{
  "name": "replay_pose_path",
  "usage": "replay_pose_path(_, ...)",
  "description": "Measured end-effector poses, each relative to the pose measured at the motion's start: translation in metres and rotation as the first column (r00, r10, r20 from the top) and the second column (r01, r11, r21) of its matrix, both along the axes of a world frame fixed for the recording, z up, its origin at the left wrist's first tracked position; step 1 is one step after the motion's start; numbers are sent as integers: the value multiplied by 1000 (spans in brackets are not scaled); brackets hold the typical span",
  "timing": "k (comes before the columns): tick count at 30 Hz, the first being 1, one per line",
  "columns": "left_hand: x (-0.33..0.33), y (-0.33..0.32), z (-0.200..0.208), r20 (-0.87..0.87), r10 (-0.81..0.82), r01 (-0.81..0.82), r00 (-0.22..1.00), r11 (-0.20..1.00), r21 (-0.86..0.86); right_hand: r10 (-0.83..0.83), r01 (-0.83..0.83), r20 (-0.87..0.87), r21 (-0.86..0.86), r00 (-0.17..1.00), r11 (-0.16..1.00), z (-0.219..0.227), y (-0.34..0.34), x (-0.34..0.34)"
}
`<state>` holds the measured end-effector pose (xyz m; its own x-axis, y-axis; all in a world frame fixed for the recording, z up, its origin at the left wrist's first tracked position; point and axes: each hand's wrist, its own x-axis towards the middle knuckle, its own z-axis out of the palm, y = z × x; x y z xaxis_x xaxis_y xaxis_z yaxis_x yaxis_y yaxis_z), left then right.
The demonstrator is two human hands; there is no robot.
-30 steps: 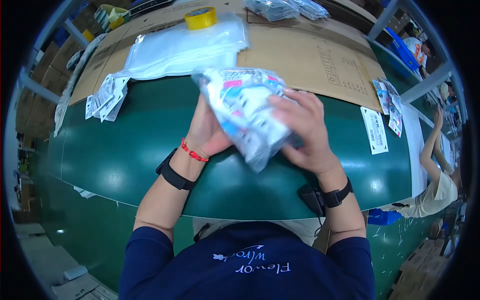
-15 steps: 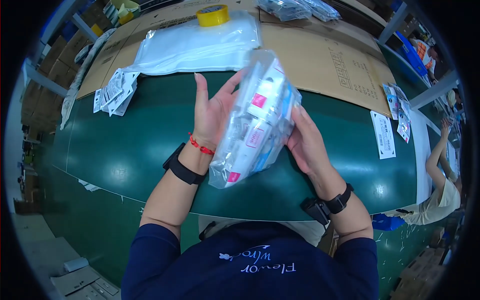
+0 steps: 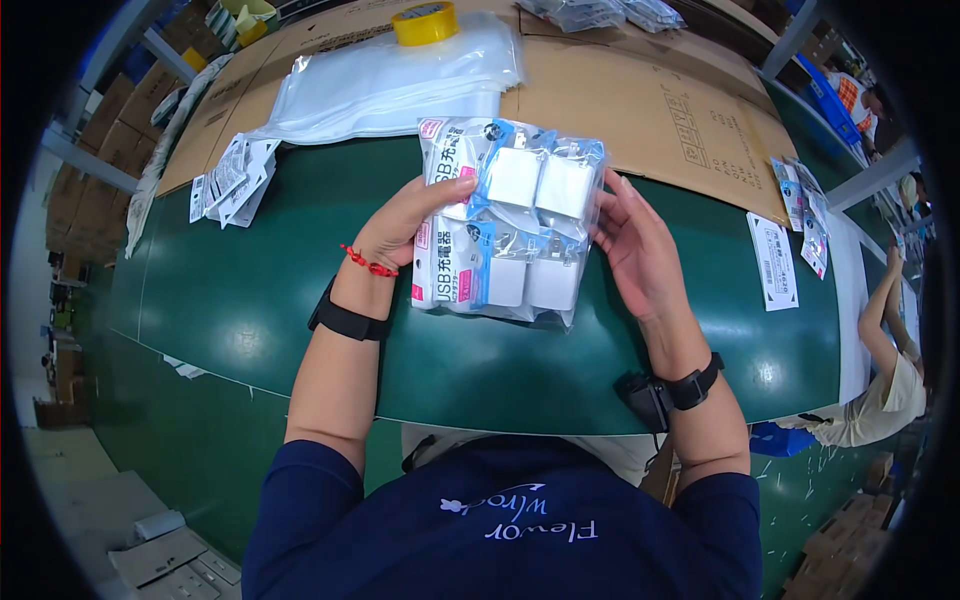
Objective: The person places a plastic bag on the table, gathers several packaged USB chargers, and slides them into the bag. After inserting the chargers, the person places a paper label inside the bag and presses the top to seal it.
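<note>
A clear plastic bag [image 3: 508,222] packed with several white USB chargers in blue-and-white printed packs is held up over the green table, its front facing me. My left hand [image 3: 408,215] is closed on the bag's left side, thumb across the front and the other fingers hidden behind. Along the right edge of the bag, my right hand [image 3: 642,250] has its fingers loosely stretched, the tips touching or very near the plastic.
Clear empty bags [image 3: 390,90] lie stacked on cardboard [image 3: 640,110], topped by a yellow tape roll [image 3: 425,24]. Printed labels [image 3: 238,182] lie left; a white label [image 3: 771,262] and small charger packs [image 3: 803,210] lie right. A co-worker's arm [image 3: 876,315] shows at far right.
The bag of chargers has turned from a tilted, edge-on position to squarely facing me. My left hand has gone from open beside it to gripping its left side; my right hand has loosened.
</note>
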<state>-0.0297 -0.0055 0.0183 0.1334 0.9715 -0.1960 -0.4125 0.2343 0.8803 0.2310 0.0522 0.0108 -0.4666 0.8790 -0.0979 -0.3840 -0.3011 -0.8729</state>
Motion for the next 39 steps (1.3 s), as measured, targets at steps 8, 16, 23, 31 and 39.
replay_pose_path(8, 7, 2, 1, 93, -5, 6, 996, 1000, -15, 215, -216, 46, 28, 976, 976, 15, -16, -14)
replay_pose_path(16, 7, -1, -4, 147, 19, -18, 989, 1000, -7, 224, -223, -13, 39, 975, 974, 9, -16, -12)
replay_pose_path(23, 3, 7, -11, 147, 81, -70, 986, 995, -77, 37, -41, 22, 258, 999, 965, 8, -24, -23)
replay_pose_path(31, -8, 14, -27, 230, 99, -72, 968, 990, -123, 187, -216, -200, -135, 962, 967, -14, 5, -12)
replay_pose_path(39, -8, -6, -21, 213, 131, -112, 968, 989, -98, 207, -244, -213, -165, 955, 956, -17, 4, -13)
